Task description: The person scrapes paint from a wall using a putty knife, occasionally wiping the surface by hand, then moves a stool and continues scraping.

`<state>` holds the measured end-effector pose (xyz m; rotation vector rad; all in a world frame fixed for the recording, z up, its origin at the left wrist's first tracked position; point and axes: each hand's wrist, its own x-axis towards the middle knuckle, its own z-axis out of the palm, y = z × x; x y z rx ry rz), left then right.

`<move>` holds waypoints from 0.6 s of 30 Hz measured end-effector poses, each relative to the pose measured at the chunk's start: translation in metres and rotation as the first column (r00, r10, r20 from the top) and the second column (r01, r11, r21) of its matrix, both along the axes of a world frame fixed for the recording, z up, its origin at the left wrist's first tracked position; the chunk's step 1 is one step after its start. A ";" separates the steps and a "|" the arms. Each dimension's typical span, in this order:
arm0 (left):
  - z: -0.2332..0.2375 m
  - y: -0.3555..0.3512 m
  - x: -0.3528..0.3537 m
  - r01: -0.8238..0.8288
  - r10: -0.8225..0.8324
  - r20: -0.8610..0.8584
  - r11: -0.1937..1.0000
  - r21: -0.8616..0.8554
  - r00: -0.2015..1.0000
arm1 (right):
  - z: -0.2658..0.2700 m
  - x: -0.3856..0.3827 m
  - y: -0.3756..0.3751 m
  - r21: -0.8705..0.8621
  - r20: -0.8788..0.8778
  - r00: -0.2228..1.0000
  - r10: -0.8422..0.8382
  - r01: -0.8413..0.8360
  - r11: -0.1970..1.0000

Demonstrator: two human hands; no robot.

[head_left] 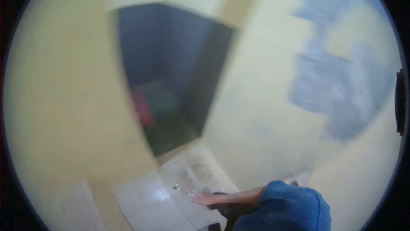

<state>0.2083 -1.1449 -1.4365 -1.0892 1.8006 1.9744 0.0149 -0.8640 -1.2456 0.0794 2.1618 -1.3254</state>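
Observation:
My right hand (203,198) reaches down to the left, low over the pale floor tiles (143,199). Its bare forearm comes out of a blue sleeve (286,205). Motion blur smears the fingers, and I cannot tell whether they hold anything. Just beyond the fingertips lies a small shiny, whitish thing (177,186). Whitish smears mark the floor past it. My left hand is out of view. Dark cloth shows beneath the forearm.
A dark doorway or recess (179,60) opens ahead, with a blurred red thing (143,107) and a greenish floor inside. The right-hand cream wall (256,103) bears large grey patches (324,81). Another cream wall (72,103) stands on the left.

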 end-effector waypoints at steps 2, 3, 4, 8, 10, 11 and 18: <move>0.098 0.076 -0.139 0.281 -0.243 -0.224 0.947 0.156 0.944 | 0.051 -0.022 0.065 -0.161 -0.058 0.973 -0.225 0.214 0.964; 0.146 0.122 -0.192 0.400 -0.318 -0.338 0.893 0.207 0.886 | 0.076 -0.031 0.090 -0.202 -0.166 0.944 -0.286 0.252 0.947; 0.190 0.166 -0.233 0.502 -0.358 -0.450 0.827 0.253 0.818 | 0.106 -0.039 0.110 -0.243 -0.269 0.908 -0.321 0.258 0.935; 0.319 0.326 -0.322 0.789 -0.324 -0.761 0.487 0.374 0.561 | 0.235 -0.030 0.171 -0.291 -0.484 0.748 -0.454 0.352 0.890; 0.401 0.386 -0.327 0.895 -0.462 -0.800 0.399 0.198 0.383 | 0.255 -0.022 0.199 -0.213 -0.597 0.658 -0.459 0.422 0.881; 0.449 0.415 -0.322 0.934 -0.537 -0.800 0.348 0.080 0.268 | 0.261 -0.013 0.210 -0.292 -0.619 0.567 -0.544 0.476 0.829; 0.543 0.551 -0.351 0.904 -0.568 -0.753 0.037 -0.427 -0.333 | 0.312 -0.037 0.242 -0.859 -0.390 -0.291 -0.873 0.456 0.232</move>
